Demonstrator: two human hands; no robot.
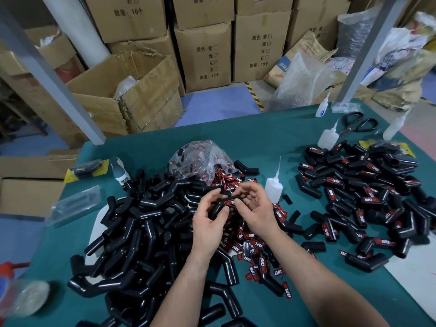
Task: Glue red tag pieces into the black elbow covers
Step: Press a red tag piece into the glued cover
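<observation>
Both hands meet over the middle of the green table (271,135). My left hand (208,218) grips a black elbow cover (218,205) from the left. A red tag (230,202) lies on the cover's upper face, and my right hand (256,208) holds the cover's right end with its thumb pressing beside the tag. Loose red tags (257,258) are scattered under and in front of my hands. A big heap of plain black elbow covers (141,227) lies to the left. Covers with tags on them (368,192) are piled at the right.
A glue bottle (273,185) with a long nozzle stands just right of my hands; more bottles (328,136) and black scissors (358,123) lie at the far right. A clear bag of tags (200,161) sits behind my hands. Cardboard boxes (205,55) stand beyond the table.
</observation>
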